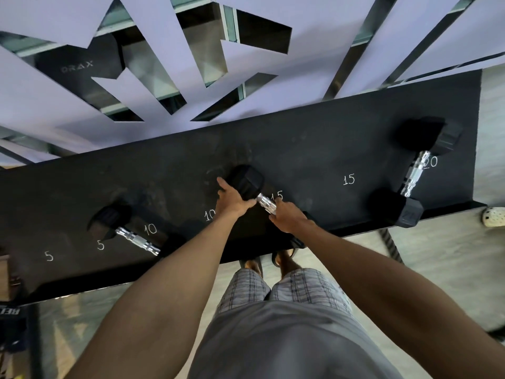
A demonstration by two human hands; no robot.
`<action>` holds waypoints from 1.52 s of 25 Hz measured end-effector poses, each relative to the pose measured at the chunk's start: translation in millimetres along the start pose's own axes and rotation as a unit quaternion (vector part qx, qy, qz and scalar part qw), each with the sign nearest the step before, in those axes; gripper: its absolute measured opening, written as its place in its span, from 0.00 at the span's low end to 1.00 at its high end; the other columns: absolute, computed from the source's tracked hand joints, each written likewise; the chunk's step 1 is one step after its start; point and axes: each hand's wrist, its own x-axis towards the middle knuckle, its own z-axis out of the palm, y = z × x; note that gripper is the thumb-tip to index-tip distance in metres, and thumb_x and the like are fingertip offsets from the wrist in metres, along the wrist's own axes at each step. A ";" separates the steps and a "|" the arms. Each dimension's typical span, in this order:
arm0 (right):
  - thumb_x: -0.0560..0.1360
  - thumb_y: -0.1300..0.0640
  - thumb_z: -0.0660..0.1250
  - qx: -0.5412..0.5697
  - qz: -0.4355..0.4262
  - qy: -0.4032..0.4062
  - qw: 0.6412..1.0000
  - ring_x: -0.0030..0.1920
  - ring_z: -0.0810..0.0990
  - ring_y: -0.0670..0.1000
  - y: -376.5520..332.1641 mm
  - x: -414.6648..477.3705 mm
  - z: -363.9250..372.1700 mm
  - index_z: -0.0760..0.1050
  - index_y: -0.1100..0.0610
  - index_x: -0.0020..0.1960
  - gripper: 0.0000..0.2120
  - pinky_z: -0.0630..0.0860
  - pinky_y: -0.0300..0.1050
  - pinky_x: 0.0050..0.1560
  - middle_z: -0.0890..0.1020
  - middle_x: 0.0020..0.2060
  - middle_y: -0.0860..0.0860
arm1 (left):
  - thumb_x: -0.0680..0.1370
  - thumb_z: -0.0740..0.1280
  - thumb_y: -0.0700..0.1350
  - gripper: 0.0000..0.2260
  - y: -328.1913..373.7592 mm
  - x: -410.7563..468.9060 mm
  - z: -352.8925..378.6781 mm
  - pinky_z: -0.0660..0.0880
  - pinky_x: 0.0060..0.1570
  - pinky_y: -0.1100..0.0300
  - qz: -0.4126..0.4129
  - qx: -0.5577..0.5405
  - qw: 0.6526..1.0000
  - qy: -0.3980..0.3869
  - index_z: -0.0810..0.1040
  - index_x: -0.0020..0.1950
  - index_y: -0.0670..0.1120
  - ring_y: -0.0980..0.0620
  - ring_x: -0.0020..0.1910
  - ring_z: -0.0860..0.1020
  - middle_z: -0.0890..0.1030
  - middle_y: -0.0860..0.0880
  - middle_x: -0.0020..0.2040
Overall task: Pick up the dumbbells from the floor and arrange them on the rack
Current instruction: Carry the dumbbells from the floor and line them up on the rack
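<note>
I have both hands on one dumbbell point(247, 183), which lies on the black shelf of the rack point(314, 149) with its handle tilted toward me. My left hand point(232, 199) wraps the far rubber head from the left side, thumb along its near edge and fingers reaching up beside it. My right hand point(289, 217) closes over the near end of the knurled metal handle. It hides the near head, so I cannot tell whether that end touches the shelf. A chalked "15" point(277, 195) sits just beyond my right fingers, and a "10" point(210, 214) just left of my left wrist.

Well off to the left of my grip a smaller dumbbell point(128, 231) rests on the shelf beside another "10" mark. Far to the right of my grip a bigger dumbbell point(418, 170) lies by the "20", its near head at the shelf's front edge. Below my arms I see my checked shorts point(287, 291).
</note>
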 end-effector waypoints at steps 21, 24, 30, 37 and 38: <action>0.78 0.58 0.58 0.310 0.313 0.117 0.890 0.55 0.79 0.64 45.1 -279.6 257.3 0.72 0.63 0.60 0.13 0.76 0.53 0.52 0.80 0.55 0.64 | 0.77 0.64 0.52 0.10 -101.8 -105.1 129.2 0.76 0.53 0.53 0.380 0.552 0.698 -0.253 0.74 0.52 0.46 0.46 0.53 0.78 0.80 0.46 0.54; 0.78 0.57 0.57 0.386 0.376 0.167 0.826 0.56 0.79 0.63 44.1 -325.1 318.4 0.72 0.62 0.60 0.14 0.76 0.54 0.55 0.80 0.55 0.63 | 0.77 0.63 0.51 0.07 -120.3 -142.1 167.9 0.74 0.50 0.55 0.416 0.615 0.613 -0.269 0.72 0.48 0.47 0.47 0.51 0.78 0.77 0.49 0.48; 0.77 0.58 0.57 0.524 0.449 0.223 0.689 0.54 0.79 0.61 19.6 -416.0 448.8 0.73 0.62 0.58 0.13 0.77 0.53 0.52 0.81 0.54 0.62 | 0.77 0.62 0.48 0.07 -175.3 -228.2 252.9 0.70 0.42 0.58 0.471 0.712 0.441 -0.276 0.73 0.44 0.46 0.49 0.42 0.75 0.79 0.49 0.43; 0.78 0.58 0.58 0.636 0.507 0.265 0.517 0.51 0.80 0.61 -17.2 -513.0 590.4 0.75 0.62 0.55 0.12 0.74 0.49 0.46 0.82 0.51 0.59 | 0.79 0.64 0.49 0.07 -266.6 -340.7 367.0 0.73 0.51 0.56 0.510 0.770 0.259 -0.283 0.73 0.52 0.46 0.46 0.53 0.78 0.81 0.45 0.55; 0.77 0.57 0.58 0.649 0.511 0.271 0.494 0.53 0.80 0.60 -21.5 -523.0 603.6 0.75 0.61 0.56 0.12 0.75 0.49 0.48 0.81 0.53 0.59 | 0.79 0.64 0.49 0.10 -279.8 -358.8 379.1 0.72 0.52 0.57 0.519 0.770 0.242 -0.284 0.74 0.56 0.44 0.45 0.55 0.78 0.80 0.44 0.57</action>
